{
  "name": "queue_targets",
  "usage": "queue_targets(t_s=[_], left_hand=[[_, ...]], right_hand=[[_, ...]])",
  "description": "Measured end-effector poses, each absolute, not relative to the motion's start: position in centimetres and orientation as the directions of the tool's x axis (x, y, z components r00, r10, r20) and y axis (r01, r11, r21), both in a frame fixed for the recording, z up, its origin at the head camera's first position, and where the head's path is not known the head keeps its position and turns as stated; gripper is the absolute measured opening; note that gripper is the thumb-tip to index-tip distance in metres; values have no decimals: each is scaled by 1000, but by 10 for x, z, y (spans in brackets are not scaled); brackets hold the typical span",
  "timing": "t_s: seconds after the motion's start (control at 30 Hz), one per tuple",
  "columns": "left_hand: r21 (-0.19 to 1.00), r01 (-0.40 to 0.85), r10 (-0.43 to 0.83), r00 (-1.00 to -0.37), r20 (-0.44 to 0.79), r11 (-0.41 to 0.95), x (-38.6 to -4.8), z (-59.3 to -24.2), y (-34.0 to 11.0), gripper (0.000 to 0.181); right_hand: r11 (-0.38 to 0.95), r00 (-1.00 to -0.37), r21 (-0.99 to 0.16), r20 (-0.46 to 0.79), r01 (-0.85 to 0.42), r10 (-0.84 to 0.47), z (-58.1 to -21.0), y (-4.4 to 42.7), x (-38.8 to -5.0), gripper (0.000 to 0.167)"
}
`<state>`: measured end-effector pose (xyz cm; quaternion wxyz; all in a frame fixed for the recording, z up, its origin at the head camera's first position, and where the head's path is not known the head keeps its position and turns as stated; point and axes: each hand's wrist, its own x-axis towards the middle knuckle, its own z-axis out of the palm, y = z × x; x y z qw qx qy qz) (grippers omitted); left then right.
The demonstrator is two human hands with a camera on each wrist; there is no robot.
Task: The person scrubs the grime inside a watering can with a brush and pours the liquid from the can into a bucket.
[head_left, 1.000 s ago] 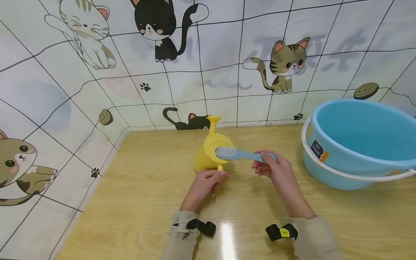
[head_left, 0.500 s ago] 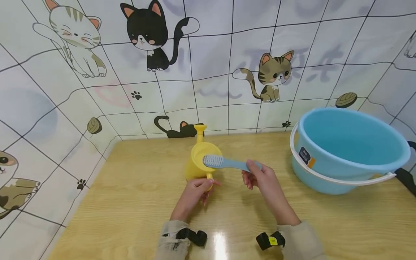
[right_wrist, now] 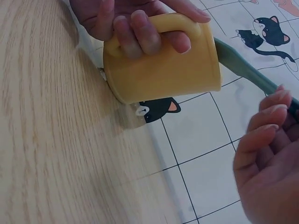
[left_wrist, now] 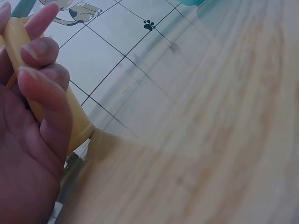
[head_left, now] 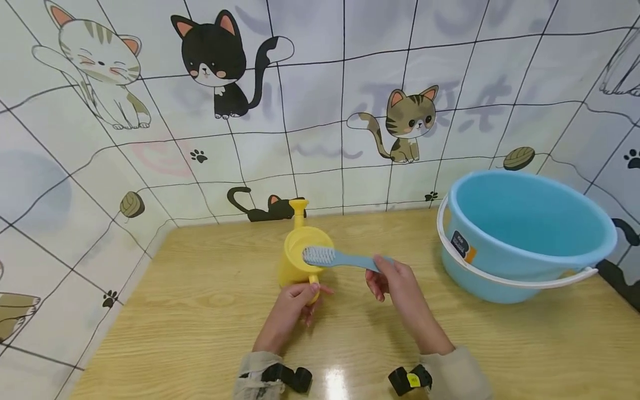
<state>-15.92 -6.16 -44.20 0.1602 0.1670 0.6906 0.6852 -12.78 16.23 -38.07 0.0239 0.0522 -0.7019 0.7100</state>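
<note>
A yellow watering can [head_left: 291,269] stands on the table, its spout toward the wall. My left hand [head_left: 286,312] grips its handle; in the left wrist view the fingers of that hand [left_wrist: 42,102] curl round the yellow handle. My right hand [head_left: 403,297] pinches the end of a light blue brush [head_left: 350,260], whose white bristles face up over the can's opening. The right wrist view shows the can [right_wrist: 163,70] from the side, the brush [right_wrist: 243,67] reaching in at its rim, and my right hand [right_wrist: 271,163] with curled fingers.
A large light blue bucket [head_left: 520,266] with a white handle stands at the right of the wooden table [head_left: 200,333]. A wall covering [head_left: 320,122] with printed cats rises behind and at the left.
The head view has shifted, so can, hands and bucket appear farther left and slightly lower. Both grips are the same, and the brush remains over the can's opening.
</note>
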Motion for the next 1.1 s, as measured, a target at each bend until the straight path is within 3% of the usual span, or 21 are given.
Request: queue_targets(t_s=[0.13,0.33,0.47,0.73,1.1], left_hand=[[999,44,440,-898,28,26,-159,-448,-69,33],[998,-57,439,-898,-44,-15,-146,-455,-77,39],[998,-62,464,-885,-43,-27,-141,-448,-74,36],[1000,-5,519,-855,-12,15,-148,-429,-61,39],[999,-37,557,-830,-45,26,-147,-427,-59,37]], right_hand=[[-27,-989,-989,143,-144,23,-383,153,-128,48],[-27,-996,-995,92,-92,-11,-390,142,-126,46],[61,-996,-994,92,-92,8,-385,145,-120,48],[230,-961,-955,228,-190,154,-364,161,-115,45],[241,-968,-950,230,-201,98,-366,153,-115,41]])
